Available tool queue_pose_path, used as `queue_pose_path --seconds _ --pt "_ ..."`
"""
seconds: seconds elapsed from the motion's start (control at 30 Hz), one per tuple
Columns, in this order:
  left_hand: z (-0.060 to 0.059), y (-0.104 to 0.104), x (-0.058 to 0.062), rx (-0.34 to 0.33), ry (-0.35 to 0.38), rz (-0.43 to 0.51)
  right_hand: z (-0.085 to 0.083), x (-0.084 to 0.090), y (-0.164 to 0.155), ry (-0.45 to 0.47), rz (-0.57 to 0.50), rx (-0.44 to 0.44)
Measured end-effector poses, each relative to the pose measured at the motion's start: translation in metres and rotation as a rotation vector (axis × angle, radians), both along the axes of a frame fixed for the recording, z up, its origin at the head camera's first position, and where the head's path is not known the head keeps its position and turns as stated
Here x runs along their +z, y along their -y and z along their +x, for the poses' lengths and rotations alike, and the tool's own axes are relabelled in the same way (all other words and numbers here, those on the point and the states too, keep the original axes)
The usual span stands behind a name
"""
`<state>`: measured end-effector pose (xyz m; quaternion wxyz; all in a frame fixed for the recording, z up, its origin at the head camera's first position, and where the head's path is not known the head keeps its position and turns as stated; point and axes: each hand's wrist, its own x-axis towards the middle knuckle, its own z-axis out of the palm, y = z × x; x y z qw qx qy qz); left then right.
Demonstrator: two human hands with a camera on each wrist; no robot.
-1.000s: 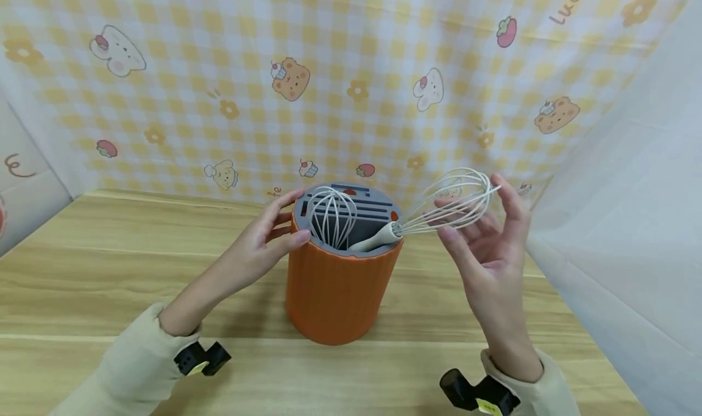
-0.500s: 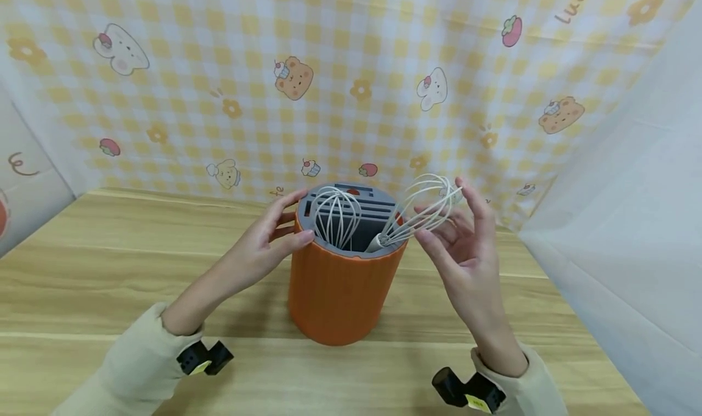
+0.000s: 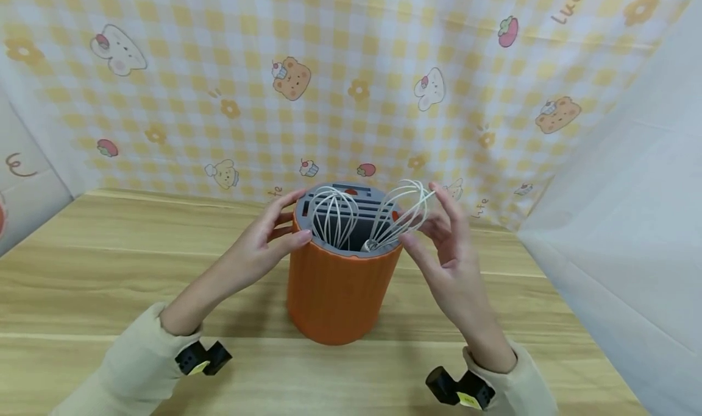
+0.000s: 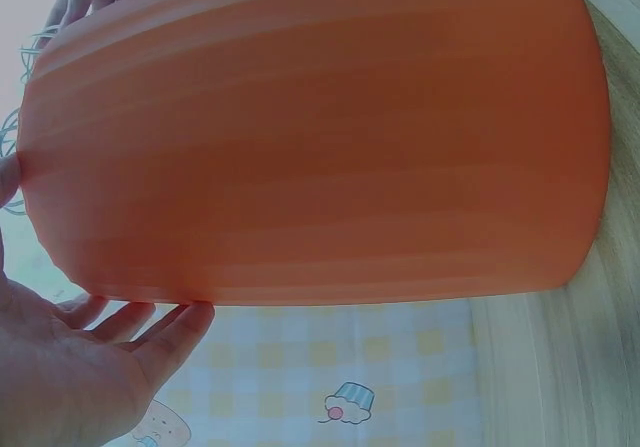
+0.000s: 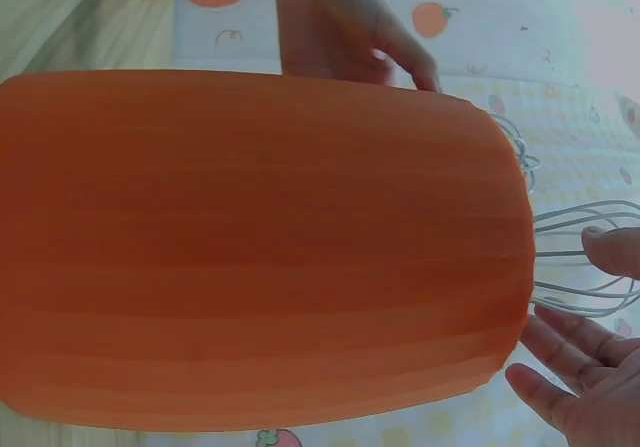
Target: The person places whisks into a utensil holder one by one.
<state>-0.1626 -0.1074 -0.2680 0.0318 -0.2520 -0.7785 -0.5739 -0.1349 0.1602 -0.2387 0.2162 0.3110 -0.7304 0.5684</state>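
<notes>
An orange utensil holder (image 3: 340, 294) with a grey slotted top (image 3: 370, 203) stands upright on the table. My left hand (image 3: 255, 242) grips its rim from the left, thumb at the front edge and fingers spread along the far side. One whisk (image 3: 334, 215) stands in the open front compartment with its wire head sticking out. In my right hand (image 3: 452, 264), thumb and fingers hold the wire head of a second whisk (image 3: 403, 218). That whisk leans to the right, its handle down inside the compartment and hidden by the holder wall (image 5: 270, 247).
The wood-grain table (image 3: 137, 264) surrounds the holder. A yellow checked cloth (image 3: 329, 117) with cartoon prints hangs behind it, and a white side panel (image 3: 620, 209) rises on the right.
My right hand has moved left and slightly down with the second whisk. The whisk's handle has sunk into the holder, and its head stands more upright. My left hand stays on the rim.
</notes>
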Motion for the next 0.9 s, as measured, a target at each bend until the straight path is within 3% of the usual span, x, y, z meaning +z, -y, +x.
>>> queue_pose_path --seconds 0.47,0.9 --pt "-0.0014 0.001 -0.0004 0.001 -0.008 -0.001 -0.0063 -0.0095 0.0046 -0.039 0.242 -0.153" --pt "-0.0013 0.0017 -0.0012 -0.002 -0.003 0.004 -0.0041 -0.0072 0.0022 -0.139 0.354 -0.126"
